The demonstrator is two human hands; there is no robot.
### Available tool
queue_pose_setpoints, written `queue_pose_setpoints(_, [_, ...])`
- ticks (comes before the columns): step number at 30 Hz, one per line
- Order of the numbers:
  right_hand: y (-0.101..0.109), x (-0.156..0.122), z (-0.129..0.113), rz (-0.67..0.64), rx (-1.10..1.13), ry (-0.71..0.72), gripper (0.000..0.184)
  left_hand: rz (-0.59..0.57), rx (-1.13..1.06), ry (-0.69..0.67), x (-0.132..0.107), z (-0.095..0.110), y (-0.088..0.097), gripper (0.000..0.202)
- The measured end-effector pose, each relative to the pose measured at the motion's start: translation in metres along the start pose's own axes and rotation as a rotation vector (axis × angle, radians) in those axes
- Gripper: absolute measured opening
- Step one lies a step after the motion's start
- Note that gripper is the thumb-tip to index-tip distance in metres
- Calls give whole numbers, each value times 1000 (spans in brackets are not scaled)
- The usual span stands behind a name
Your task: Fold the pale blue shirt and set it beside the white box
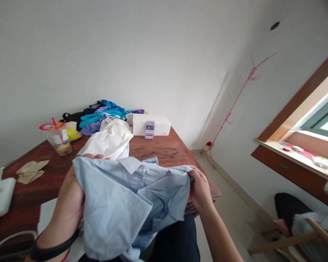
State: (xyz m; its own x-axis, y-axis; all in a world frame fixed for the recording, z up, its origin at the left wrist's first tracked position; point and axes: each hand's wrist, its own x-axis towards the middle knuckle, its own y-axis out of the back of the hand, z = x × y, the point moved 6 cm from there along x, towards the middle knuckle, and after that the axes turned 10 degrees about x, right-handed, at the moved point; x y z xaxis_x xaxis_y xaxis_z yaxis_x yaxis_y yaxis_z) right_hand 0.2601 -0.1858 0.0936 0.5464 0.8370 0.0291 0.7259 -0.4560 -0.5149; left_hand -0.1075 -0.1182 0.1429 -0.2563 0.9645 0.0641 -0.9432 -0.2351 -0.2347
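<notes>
A light blue collared shirt (pixel 114 207) hangs stretched between my hands above the front of the wooden table (pixel 158 149). My left hand (pixel 73 189) is behind its left side, fingertips showing over the top edge and the rest covered by cloth. With thumb and fingers pinched, my right hand (pixel 200 183) grips the shirt's upper right corner. The collar sits near the middle of the top edge, and the lower part drapes toward my lap. Just beyond the shirt lies a white garment (pixel 112 136).
Behind are a heap of blue, purple and black clothes (pixel 106 111) and a white box (pixel 164 124). At left stand a plastic cup with a straw (pixel 59 140), napkins (pixel 31 173) and a white device (pixel 1 198). A pink coat rack (pixel 236 102) leans at right, near a chair (pixel 295 236).
</notes>
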Motion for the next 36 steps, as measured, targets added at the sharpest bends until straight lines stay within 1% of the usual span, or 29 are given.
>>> queue_pose_setpoints(1, [5,4,-9,37,31,20,16,33,-4,36,5,1,5,42])
queue_pose_setpoints(2, [8,7,-17,66,47,39,17,34,-5,62,10,1,8,45])
queue_pose_setpoints(3, [10,9,-25,85,50,59,19,11,9,68,14,0,9,47])
queue_pose_setpoints(5, [10,14,-38,92,35,100,20,-72,59,87,23,-5,9,51])
queue_pose_setpoints(7, [8,18,-47,83,22,142,19,-99,78,111,30,-13,11,54])
queue_pose_setpoints(10, [10,26,-47,86,31,144,20,-120,62,133,36,-25,13,56])
queue_pose_setpoints(11, [10,28,-45,83,33,133,21,-142,72,130,37,-29,12,58])
queue_pose_setpoints(13, [12,33,-38,63,28,113,22,-226,153,117,36,-36,7,57])
queue_pose_setpoints(15, [12,36,-32,34,22,98,21,-292,284,55,33,-43,1,54])
queue_pose_setpoints(17, [12,39,-28,10,34,90,20,-334,410,-38,29,-48,-6,49])
queue_pose_setpoints(20, [13,42,-31,-10,46,104,18,-409,589,-167,25,-56,-18,44])
queue_pose_setpoints(22, [14,44,-38,-12,43,126,16,-484,770,-328,18,-58,-29,40])
queue_pose_setpoints(24, [15,45,-45,-12,41,132,15,-566,966,-538,6,-58,-42,37])
queue_pose_setpoints(25, [14,46,-48,-12,41,129,15,-615,1053,-621,-2,-59,-48,36])
queue_pose_setpoints(26, [14,47,-50,-11,40,123,15,-677,1125,-671,-9,-63,-53,35])
queue_pose_setpoints(27, [13,47,-52,-12,39,116,16,-748,1184,-694,-17,-68,-58,35])
queue_pose_setpoints(29, [9,49,-55,-21,34,110,16,-896,1275,-691,-31,-82,-67,40])
queue_pose_setpoints(31, [4,50,-57,-38,27,112,15,-994,1340,-675,-42,-94,-73,47])
queue_pose_setpoints(32, [2,51,-57,-49,28,111,15,-1015,1358,-669,-45,-98,-75,48])
queue_pose_setpoints(33, [0,52,-57,-58,32,109,14,-1018,1362,-664,-46,-99,-76,44])
queue_pose_setpoints(34, [-1,53,-58,-64,37,108,14,-1012,1349,-660,-46,-99,-78,35])
queue_pose_setpoints(36, [-1,56,-61,-65,48,112,13,-989,1281,-651,-43,-90,-78,19])
